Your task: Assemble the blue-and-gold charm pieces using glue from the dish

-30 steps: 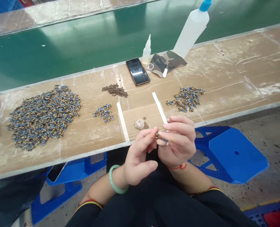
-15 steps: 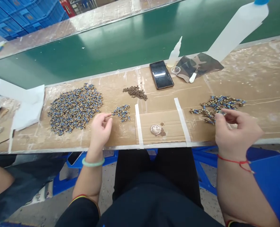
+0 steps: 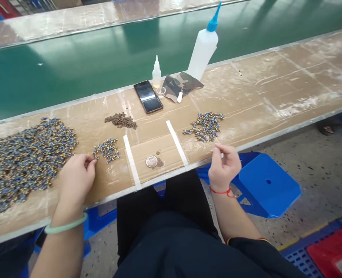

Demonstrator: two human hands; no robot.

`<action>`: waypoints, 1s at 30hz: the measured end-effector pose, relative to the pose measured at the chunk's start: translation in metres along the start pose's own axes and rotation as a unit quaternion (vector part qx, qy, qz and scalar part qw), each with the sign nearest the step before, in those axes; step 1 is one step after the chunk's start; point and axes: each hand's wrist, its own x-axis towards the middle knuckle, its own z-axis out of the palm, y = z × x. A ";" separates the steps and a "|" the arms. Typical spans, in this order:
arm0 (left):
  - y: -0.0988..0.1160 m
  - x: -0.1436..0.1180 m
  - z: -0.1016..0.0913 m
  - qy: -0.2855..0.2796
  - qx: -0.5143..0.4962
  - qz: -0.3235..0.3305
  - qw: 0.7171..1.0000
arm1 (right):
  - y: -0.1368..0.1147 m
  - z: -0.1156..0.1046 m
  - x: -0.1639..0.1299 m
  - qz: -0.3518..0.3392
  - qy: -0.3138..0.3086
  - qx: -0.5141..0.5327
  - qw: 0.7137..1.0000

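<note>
My left hand (image 3: pixel 76 177) rests on the table with thumb and forefinger drawn together at the edge of a small heap of blue-and-gold metal pieces (image 3: pixel 108 150). Beside it, on the left, spreads a much larger pile of the same pieces (image 3: pixel 26 158). My right hand (image 3: pixel 225 166) is closed in a pinch just in front of another heap of blue-and-gold pieces (image 3: pixel 208 126). Whatever either pinch holds is too small or hidden to make out. Between the hands, a shiny round disc (image 3: pixel 151 161) lies on a cardboard patch (image 3: pixel 147 144) beside brown wet spots.
White tape strips (image 3: pixel 177 144) edge the patch. Farther back are small brown discs (image 3: pixel 121 120), a phone (image 3: pixel 148 96), a small dropper bottle (image 3: pixel 156 73), a camouflage-patterned sheet (image 3: pixel 173 85) and a blue-capped bottle (image 3: pixel 202 50). A blue stool (image 3: pixel 270 185) stands right of my legs.
The view has swung to the right, so everything sits farther left. My right hand has drawn back from the right heap towards the table's front edge. My left hand stays by the small heap.
</note>
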 end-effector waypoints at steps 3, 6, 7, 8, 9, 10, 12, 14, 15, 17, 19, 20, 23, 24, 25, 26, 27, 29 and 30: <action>0.003 -0.008 0.002 0.020 0.053 -0.011 0.998 | -0.007 0.001 -0.013 -0.017 -0.030 0.023 0.999; 0.002 -0.007 0.005 0.003 0.063 0.012 0.998 | -0.015 0.006 -0.021 -0.013 -0.069 0.038 0.997; 0.001 -0.005 0.007 -0.009 0.068 0.019 0.997 | -0.017 0.008 -0.023 -0.010 -0.082 0.044 0.996; 0.000 -0.003 0.008 -0.022 0.075 0.024 0.997 | -0.018 0.009 -0.025 -0.007 -0.093 0.053 0.994; -0.001 -0.001 0.008 -0.036 0.082 0.026 0.996 | -0.020 0.010 -0.026 -0.006 -0.102 0.062 0.993; -0.001 0.001 0.009 -0.047 0.088 0.025 0.995 | -0.021 0.010 -0.028 -0.007 -0.108 0.071 0.992; 0.000 0.002 0.008 -0.058 0.092 0.014 0.994 | -0.027 0.009 -0.030 -0.009 -0.114 0.087 0.990; 0.003 -0.003 0.006 -0.047 0.078 -0.004 0.996 | -0.037 0.008 -0.031 -0.012 -0.111 0.104 0.988; 0.006 -0.009 0.006 -0.033 0.061 -0.012 0.998 | -0.045 0.008 -0.031 -0.017 -0.111 0.119 0.987; 0.014 -0.026 0.006 0.012 0.003 -0.020 1.000 | -0.065 0.009 -0.030 -0.037 -0.124 0.168 0.977; 0.030 -0.048 0.008 0.055 -0.093 -0.003 0.994 | -0.086 0.013 -0.028 -0.060 -0.170 0.235 0.955; 0.042 -0.059 0.009 0.064 -0.150 0.017 0.986 | -0.097 0.016 -0.027 -0.068 -0.203 0.269 0.939; 0.085 -0.085 0.011 0.041 -0.270 0.094 0.957 | -0.121 0.025 -0.029 -0.072 -0.291 0.334 0.894; 0.098 -0.090 0.011 0.038 -0.289 0.117 0.949 | -0.126 0.027 -0.032 -0.068 -0.315 0.336 0.885; 0.107 -0.094 0.010 0.027 -0.307 0.142 0.941 | -0.130 0.029 -0.037 -0.063 -0.334 0.329 0.881; 0.112 -0.096 0.010 0.020 -0.323 0.166 0.931 | -0.132 0.031 -0.043 -0.052 -0.355 0.308 0.881; 0.111 -0.097 0.013 0.015 -0.334 0.181 0.925 | -0.132 0.034 -0.050 -0.035 -0.369 0.278 0.886; 0.096 -0.093 0.028 0.024 -0.345 0.193 0.918 | -0.125 0.043 -0.062 -0.013 -0.376 0.233 0.897; 0.085 -0.088 0.041 0.012 -0.353 0.201 0.914 | -0.118 0.048 -0.066 -0.006 -0.381 0.212 0.900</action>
